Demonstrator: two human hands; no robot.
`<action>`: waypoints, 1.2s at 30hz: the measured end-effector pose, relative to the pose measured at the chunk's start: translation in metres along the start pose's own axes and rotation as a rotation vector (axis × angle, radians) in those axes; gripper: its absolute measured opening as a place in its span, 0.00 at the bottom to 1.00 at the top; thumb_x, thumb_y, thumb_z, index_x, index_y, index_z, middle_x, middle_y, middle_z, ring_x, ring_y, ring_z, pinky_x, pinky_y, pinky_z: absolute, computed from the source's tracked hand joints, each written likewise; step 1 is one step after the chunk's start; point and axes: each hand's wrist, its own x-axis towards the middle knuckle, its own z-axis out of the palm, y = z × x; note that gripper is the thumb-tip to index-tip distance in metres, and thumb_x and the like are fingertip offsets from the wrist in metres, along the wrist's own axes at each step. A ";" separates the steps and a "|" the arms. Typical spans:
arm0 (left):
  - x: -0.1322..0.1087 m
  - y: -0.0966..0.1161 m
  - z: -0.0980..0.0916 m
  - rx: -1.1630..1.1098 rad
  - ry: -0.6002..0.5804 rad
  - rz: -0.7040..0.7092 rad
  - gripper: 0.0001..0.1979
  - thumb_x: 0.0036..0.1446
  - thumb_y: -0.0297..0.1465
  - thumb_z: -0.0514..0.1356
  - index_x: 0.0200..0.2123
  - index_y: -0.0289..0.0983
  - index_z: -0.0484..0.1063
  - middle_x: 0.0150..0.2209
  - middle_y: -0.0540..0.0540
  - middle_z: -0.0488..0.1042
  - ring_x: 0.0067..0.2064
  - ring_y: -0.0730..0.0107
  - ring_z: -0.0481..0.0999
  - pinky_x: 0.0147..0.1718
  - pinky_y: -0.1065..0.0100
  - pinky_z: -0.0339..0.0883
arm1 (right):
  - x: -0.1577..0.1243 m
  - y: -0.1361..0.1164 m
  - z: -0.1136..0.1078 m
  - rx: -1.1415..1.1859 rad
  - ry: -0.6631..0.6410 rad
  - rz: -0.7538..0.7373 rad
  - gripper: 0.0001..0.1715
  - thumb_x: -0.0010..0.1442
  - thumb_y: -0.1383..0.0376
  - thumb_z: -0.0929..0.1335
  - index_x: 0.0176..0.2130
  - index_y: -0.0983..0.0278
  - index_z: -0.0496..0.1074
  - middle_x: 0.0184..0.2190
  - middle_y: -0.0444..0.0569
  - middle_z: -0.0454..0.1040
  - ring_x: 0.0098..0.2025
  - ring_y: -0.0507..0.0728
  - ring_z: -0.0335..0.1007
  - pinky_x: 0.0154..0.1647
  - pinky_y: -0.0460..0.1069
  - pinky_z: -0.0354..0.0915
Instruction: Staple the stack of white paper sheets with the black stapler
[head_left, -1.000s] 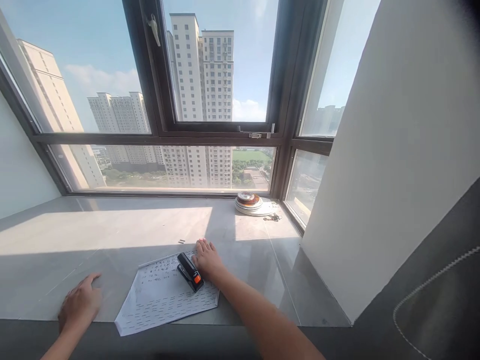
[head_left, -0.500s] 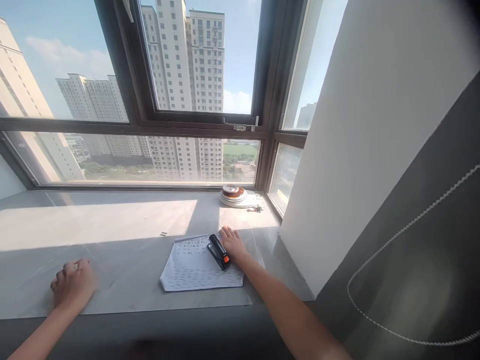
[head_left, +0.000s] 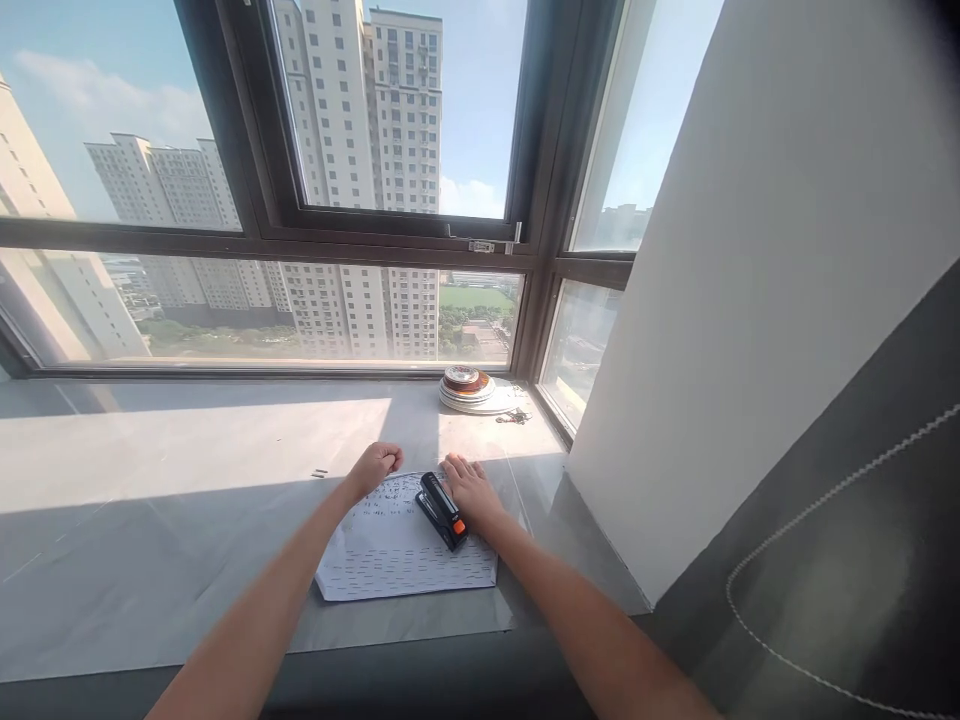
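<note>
A printed sheet of paper [head_left: 397,555] lies on the grey stone window sill [head_left: 187,480]. A black stapler with an orange end [head_left: 442,509] rests on the sheet's right part. My right hand [head_left: 469,487] lies flat on the paper just right of the stapler, fingers stretched and touching it. My left hand [head_left: 373,466] is curled into a loose fist at the sheet's far left corner, with nothing visible in it.
A stack of plates [head_left: 470,390] stands at the sill's far right corner, with a small dark object [head_left: 512,417] beside it. Two loose staples [head_left: 319,473] lie left of the paper. A white wall [head_left: 750,280] rises on the right. Dark window frames [head_left: 270,240] run behind.
My left hand has moved from the sill's near left edge across to the paper's far left corner and curled shut. My right hand stays beside the stapler. The view shifted slightly.
</note>
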 end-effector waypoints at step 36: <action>0.019 -0.022 0.025 0.375 -0.200 0.249 0.11 0.65 0.37 0.55 0.42 0.40 0.75 0.41 0.43 0.74 0.43 0.56 0.71 0.46 0.59 0.63 | 0.006 0.013 -0.060 0.333 -0.058 -0.420 0.30 0.63 0.65 0.68 0.62 0.57 0.59 0.51 0.51 0.71 0.44 0.59 0.70 0.41 0.51 0.64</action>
